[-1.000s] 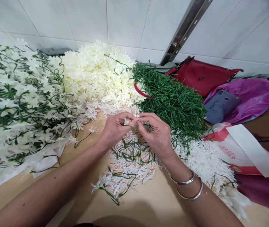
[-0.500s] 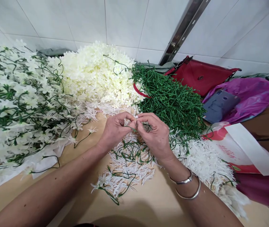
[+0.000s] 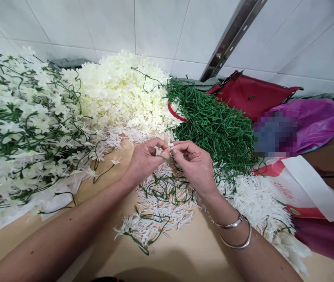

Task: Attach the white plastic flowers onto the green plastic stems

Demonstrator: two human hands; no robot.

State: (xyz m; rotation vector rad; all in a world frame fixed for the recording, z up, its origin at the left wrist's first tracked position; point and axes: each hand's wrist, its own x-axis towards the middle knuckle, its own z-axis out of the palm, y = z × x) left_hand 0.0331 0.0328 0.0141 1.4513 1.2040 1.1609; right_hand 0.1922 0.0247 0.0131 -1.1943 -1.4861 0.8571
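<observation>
My left hand (image 3: 148, 159) pinches a thin green artificial stem (image 3: 165, 158) between thumb and fingers. Meeting it at the fingertips, my right hand (image 3: 194, 161) is closed on a small white piece (image 3: 171, 145), mostly hidden by the fingers; it looks like a flower part. Below both hands lie white spiky flower pieces (image 3: 167, 213) with loose green stems (image 3: 162, 188) among them. Just behind my right hand rises a heap of green plastic stems (image 3: 214, 125). A pile of cream blossoms (image 3: 126, 90) stands beyond my left hand.
Assembled white flowers with green stems (image 3: 38, 133) fill the left side. More white spiky pieces (image 3: 257, 203) lie at the right. A red purse (image 3: 249, 94), a purple plastic bag (image 3: 322, 117) and a red and white packet (image 3: 298, 188) sit farther right, before a tiled wall (image 3: 105, 23).
My hands stay together in nearly the same place. The right fingertips have shifted slightly, and a little more of the white piece shows. The whole view has moved a bit.
</observation>
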